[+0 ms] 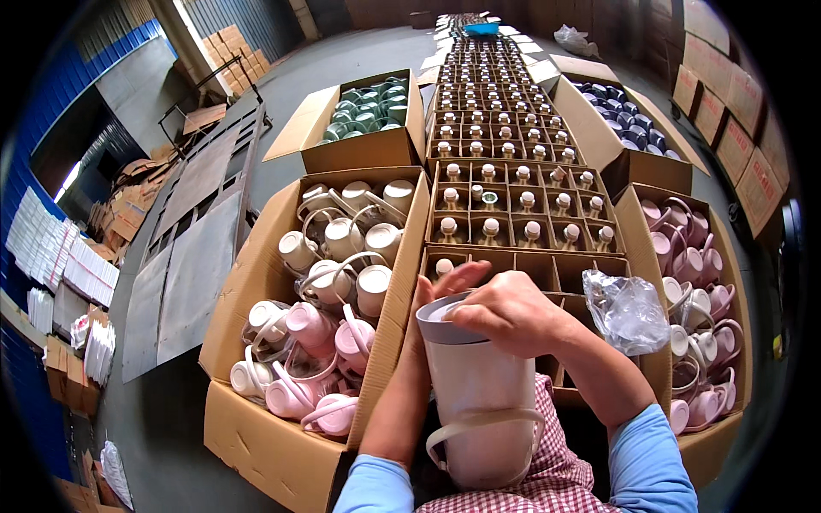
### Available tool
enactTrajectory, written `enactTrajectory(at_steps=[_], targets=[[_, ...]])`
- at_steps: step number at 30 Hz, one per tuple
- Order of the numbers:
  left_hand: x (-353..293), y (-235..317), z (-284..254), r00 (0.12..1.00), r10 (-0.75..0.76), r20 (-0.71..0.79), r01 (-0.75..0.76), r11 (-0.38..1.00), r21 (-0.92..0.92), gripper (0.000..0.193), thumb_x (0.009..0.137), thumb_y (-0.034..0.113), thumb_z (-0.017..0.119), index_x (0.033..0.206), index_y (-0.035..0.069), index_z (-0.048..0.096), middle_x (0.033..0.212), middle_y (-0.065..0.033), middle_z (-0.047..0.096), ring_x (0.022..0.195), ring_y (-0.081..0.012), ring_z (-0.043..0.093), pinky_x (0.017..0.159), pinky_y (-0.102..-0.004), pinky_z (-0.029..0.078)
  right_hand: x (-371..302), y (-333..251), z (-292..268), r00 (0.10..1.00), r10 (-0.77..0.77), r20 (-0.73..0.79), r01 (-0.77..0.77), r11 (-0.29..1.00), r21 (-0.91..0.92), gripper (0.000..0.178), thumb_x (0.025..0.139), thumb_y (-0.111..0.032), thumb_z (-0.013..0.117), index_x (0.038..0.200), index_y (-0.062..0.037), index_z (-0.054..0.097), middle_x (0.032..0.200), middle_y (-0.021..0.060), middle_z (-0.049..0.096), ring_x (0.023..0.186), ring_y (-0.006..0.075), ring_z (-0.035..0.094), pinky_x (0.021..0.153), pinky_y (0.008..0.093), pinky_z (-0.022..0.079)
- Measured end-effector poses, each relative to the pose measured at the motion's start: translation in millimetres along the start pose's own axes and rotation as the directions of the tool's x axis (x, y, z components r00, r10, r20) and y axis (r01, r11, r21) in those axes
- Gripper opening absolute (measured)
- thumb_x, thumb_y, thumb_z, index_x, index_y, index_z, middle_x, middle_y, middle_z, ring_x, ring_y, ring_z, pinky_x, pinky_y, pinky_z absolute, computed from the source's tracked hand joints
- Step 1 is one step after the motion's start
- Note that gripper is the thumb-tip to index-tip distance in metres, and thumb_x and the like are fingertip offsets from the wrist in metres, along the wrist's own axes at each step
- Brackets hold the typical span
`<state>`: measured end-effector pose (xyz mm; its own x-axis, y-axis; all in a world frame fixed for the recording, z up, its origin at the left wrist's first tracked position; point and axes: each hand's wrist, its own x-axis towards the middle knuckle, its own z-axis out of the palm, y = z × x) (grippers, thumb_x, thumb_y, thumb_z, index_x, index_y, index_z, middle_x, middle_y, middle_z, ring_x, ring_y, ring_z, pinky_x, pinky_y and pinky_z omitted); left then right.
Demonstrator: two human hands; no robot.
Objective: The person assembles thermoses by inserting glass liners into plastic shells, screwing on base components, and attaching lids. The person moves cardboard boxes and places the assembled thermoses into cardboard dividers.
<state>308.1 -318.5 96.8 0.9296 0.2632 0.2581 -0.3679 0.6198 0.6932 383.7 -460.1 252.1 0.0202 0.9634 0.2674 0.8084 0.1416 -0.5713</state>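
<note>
White paper stacks (pixel 64 248) at nine o'clock, toward the left edge. Just past nine, brown card scraps (pixel 128 209) in a heap. Next, nearly at ten, a long grey platform (pixel 184 231). At eight o'clock, nearer the centre, a big carton (pixel 274 445), crammed with white pots (pixel 342 235) at its far end and mostly pink pots (pixel 312 329) at its near end, many with loop handles. Between eleven and twelve, a smaller carton (pixel 368 152) full of green pots (pixel 368 107).

Just below the centre, toward five o'clock, the left hand (pixel 436 289), fingers apart and stretched out behind the jug's rim, slightly blurred; cannot tell whether touching it. Also at five o'clock but lower, the white jug (pixel 479 385), upright, mouth up, with a grey rim (pixel 440 321) and a pale loop handle (pixel 479 421) slung around the lower body. From twelve to one, long rows of white-capped bottles (pixel 490 229) in card cells. Toward four, the right hand (pixel 513 312), fingers bent down at the jug's mouth; cannot tell whether clamped on anything. At five, a red-checked apron (pixel 560 462) beside the jug.

Between three and four, a crumpled clear bag (pixel 629 312), then a carton (pixel 714 445) of pink and white pots. At two, dark blue pots (pixel 633 120) in another carton; farther right, stacked boxes (pixel 735 128).
</note>
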Motion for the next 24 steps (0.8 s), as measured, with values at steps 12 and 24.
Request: enactTrajectory(at_steps=[12, 24], targets=[[3.6, -8.9, -53.5, 0.947, 0.243, -0.208, -0.305, 0.881, -0.361, 0.073, 0.082, 0.069, 0.045, 0.119, 0.007, 0.055, 0.122, -0.0093, 0.057, 0.111, -0.0271, 0.054, 0.099, -0.0483, 0.041, -50.3, 8.7, -43.1, 0.658, 0.017, -0.753, 0.28, 0.922, 0.266, 0.075, 0.093, -0.06, 0.027, 0.129, 0.0015, 0.048, 0.128, 0.0182, 0.054, 0.122, 0.0261, 0.049, 0.109, 0.0397, 0.027], [-14.5, 73.9, 45.1, 0.977, 0.149, 0.151, -0.203, 0.869, 0.451, 0.105, 0.076, 0.084, 0.025, 0.138, 0.0, 0.038, 0.145, -0.0196, 0.034, 0.137, -0.0303, 0.029, 0.111, -0.0432, 0.021, -6.9, 88.4, 31.4, 0.916, 0.22, -0.337, 0.015, 0.819, 0.574, 0.075, 0.09, -0.063, 0.03, 0.132, -0.0043, 0.05, 0.133, 0.0142, 0.052, 0.128, 0.0245, 0.043, 0.112, 0.0494, 0.01]])
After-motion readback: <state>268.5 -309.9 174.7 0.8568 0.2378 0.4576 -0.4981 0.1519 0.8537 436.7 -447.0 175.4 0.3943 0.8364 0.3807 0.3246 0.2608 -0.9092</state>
